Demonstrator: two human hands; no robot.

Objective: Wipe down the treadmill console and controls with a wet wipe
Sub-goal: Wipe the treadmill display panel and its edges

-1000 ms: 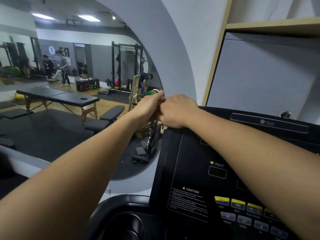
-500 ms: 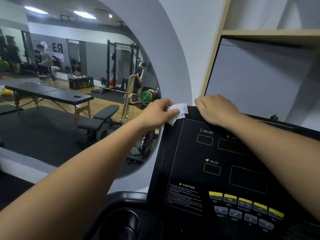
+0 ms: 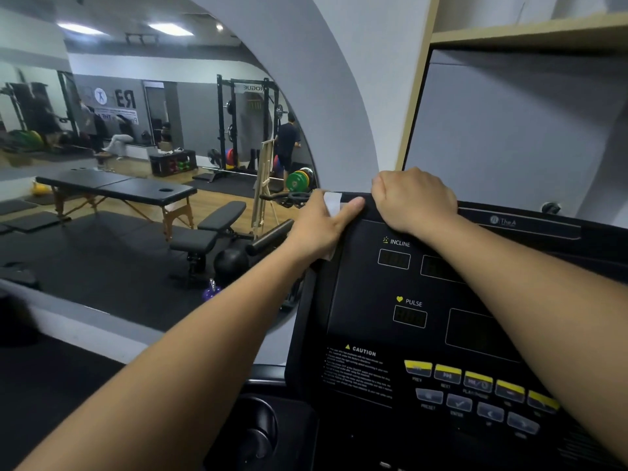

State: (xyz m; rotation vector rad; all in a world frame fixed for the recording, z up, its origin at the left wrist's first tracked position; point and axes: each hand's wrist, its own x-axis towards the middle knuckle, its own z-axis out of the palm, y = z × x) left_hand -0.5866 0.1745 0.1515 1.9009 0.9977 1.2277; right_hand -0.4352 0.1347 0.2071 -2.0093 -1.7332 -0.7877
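Here the left hand (image 3: pixel 319 229) pinches the wet wipe (image 3: pixel 332 202) at the top-left corner of the console (image 3: pixel 367 287), while the right hand (image 3: pixel 414 198) curls its fingers over the console's top edge. Bunched so narrow, the wet wipe could slip free or miss the buttons (image 3: pixel 475 382). Its long axis runs down the console's left edge.

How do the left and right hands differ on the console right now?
The left hand holds the white wet wipe against the upper-left corner of the console; the right hand shows no wipe. The left hand's thumb lies straight along the top edge; the right hand's fingers curl over that edge, knuckles up. The left hand sits at the corner, the right hand further along. Both are bare and on the console's top edge.
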